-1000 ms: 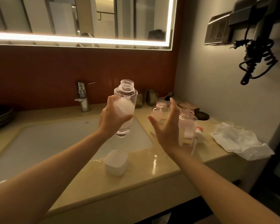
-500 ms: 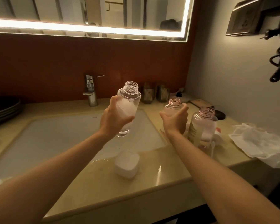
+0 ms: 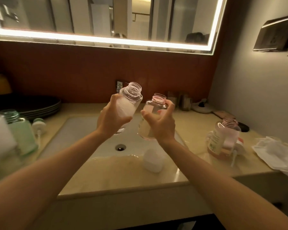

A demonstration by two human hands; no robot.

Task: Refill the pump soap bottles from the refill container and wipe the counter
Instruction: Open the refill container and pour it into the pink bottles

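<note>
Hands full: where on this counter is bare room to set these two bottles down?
Bare beige counter lies along the front edge left of the small white square tub, and between that tub and the uncapped pink bottle. Crowded: left end, green bottle and dark plates; right end, crumpled white cloth.

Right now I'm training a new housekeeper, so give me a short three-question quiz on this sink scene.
1. True or false: the left hand holds the clear bottle and the right hand holds the pink-necked bottle, both without pumps.
2. The third open bottle stands: A) on the plates, B) on the counter right of the sink, C) in the left hand.
3. Fill in: the white cloth lies at the counter's ___ end.
Key: 1 true; 2 B; 3 right.
</note>
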